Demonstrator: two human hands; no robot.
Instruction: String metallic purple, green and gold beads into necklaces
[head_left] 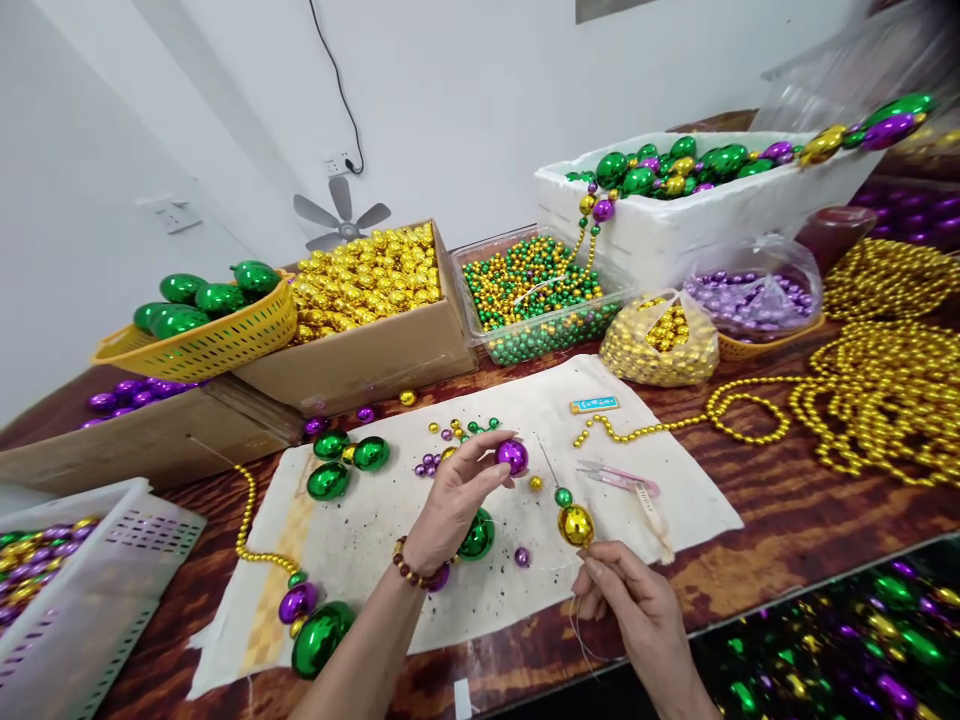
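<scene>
Left hand (459, 490) pinches purple ball (512, 457) above white cloth (360, 560). Right hand (628, 590), pinched closed on needle (548, 463) below gold ball (576, 525), apparently to stop it and green bead (563, 497) sliding down.

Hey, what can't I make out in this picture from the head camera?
- Large green bead, head view: partly hidden behind the left hand.
- Needle, head view: its lower part is hidden inside the small green bead.
- Blue packet, head view: lettering too small to read.
- Lower-right beads, head view: blurred and cut off by the frame edges.
- White basket, head view: cut off by the left edge.
</scene>
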